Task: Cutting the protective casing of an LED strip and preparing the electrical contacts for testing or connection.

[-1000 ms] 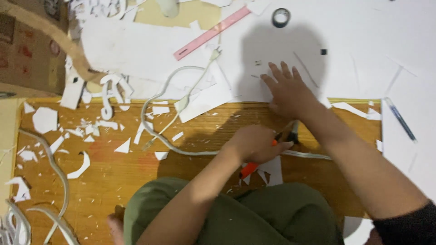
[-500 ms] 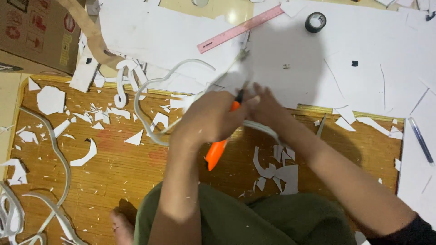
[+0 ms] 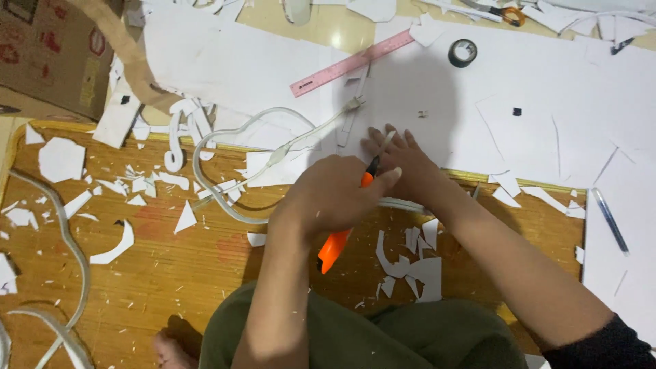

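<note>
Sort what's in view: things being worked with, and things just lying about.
In use: left hand gripping orange knife; right hand pressing white sheet.

Lying about: pink ruler, tape roll, scissors, cardboard box, paper scraps.

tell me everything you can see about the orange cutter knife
The cutter knife has a bright orange plastic-looking body with a black front section near the blade end. It lies tilted, butt end toward the person, tip toward the white sheet. The left hand wraps its middle; the right hand lies by its tip. The blade itself is hidden.
</note>
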